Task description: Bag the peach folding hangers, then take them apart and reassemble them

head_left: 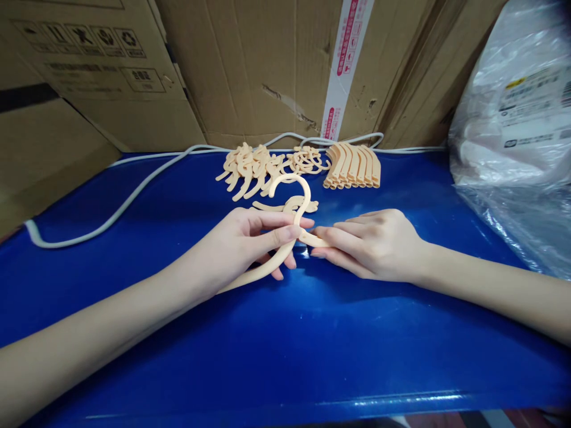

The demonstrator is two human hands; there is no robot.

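Note:
My left hand [250, 241] is closed around a long peach plastic hook piece [294, 190] whose curved end rises above my fingers and whose stem runs down under my palm. My right hand [370, 241] pinches a short peach plastic strip [314, 239] that meets the hook piece at my left fingertips. Both hands rest just above the blue table surface [312, 345]. Another small peach part [289, 205] lies on the table right behind my hands.
At the back lie a loose heap of peach hook parts [250, 166], a cluster of small curly parts [306, 159] and a neat row of curved strips [352, 166]. A white cable [111, 217] runs along the rear. Cardboard boxes [250, 65] stand behind; a plastic bag [513, 131] sits right.

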